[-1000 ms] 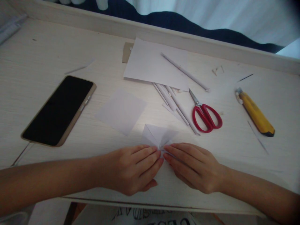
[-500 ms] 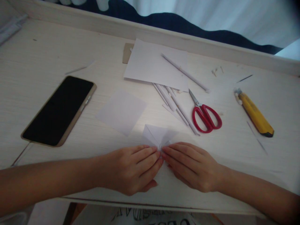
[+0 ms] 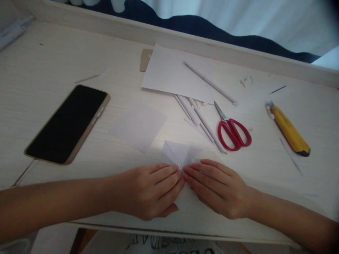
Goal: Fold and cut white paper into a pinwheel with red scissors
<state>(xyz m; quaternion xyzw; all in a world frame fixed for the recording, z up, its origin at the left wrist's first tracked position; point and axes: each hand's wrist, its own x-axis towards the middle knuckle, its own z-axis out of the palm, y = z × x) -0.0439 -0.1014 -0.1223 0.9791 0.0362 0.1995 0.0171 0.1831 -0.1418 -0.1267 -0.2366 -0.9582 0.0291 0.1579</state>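
A small piece of folded white paper (image 3: 176, 150) stands up from the desk at the lower middle, with creases running to its lower point. My left hand (image 3: 156, 190) grips that point from the left, its fingers pressed together. From the right, my right hand (image 3: 217, 188) pinches the same point, and the fingertips of both hands nearly meet there. The hands cover the lower part of the paper. A flat square of thin white paper (image 3: 140, 125) lies just beyond my left hand.
Red-handled scissors (image 3: 234, 134) and rolled paper sticks (image 3: 202, 121) lie beyond my right hand. Farther back is a white sheet (image 3: 174, 72) with a paper stick on it. A phone (image 3: 66, 125) is at left, a yellow cutter (image 3: 290, 130) at right.
The upper fingers of my right hand have spread slightly apart. Both hands otherwise keep their places at the folded paper, and the whole view has shifted very slightly.
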